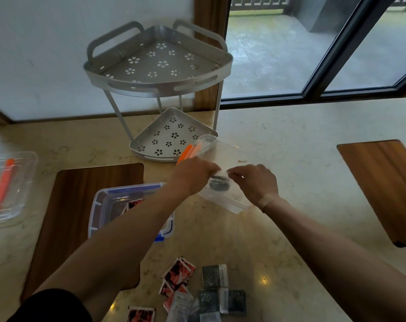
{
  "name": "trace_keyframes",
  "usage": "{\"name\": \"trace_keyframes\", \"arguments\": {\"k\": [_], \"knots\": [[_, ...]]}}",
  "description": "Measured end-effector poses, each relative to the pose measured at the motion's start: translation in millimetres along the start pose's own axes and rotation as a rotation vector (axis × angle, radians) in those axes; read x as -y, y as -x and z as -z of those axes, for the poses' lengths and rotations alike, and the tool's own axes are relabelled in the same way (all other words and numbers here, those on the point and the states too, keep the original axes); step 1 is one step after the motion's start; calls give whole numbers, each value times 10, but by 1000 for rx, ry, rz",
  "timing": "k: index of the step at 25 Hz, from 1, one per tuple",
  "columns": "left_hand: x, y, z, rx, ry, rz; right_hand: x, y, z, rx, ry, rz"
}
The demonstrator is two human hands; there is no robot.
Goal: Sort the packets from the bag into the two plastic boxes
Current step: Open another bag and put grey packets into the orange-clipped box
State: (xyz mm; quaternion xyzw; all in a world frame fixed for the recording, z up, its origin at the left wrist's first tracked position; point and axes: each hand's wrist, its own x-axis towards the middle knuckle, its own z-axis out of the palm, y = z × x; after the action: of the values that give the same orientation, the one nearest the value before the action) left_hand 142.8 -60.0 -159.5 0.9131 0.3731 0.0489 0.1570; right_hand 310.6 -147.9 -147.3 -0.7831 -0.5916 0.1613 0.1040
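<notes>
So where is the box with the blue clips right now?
The blue-clipped box sits left of centre in the head view, partly under the left forearm, its left part on a dark wooden inlay, with a red packet inside.

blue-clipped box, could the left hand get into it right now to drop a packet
Probably yes, once freed. The blue-clipped box sits open, lid off, directly under the left forearm, with nothing covering it. But the left hand is busy pinching the clear bag together with the right hand.

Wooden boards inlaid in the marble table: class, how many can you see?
2. One brown wooden board lies at left, partly under the blue-clipped clear plastic box; the other at right, cut by the frame edge.
</notes>
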Motion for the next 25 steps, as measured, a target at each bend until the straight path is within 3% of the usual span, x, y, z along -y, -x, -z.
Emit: {"name": "trace_keyframes", "arguments": {"k": [15, 25], "knots": [[-213, 231, 477, -204, -4, -5, 126, 103, 295, -185, -105, 101], [-919, 512, 519, -424, -26, -80, -278, 679, 730, -287, -205, 246]]}}
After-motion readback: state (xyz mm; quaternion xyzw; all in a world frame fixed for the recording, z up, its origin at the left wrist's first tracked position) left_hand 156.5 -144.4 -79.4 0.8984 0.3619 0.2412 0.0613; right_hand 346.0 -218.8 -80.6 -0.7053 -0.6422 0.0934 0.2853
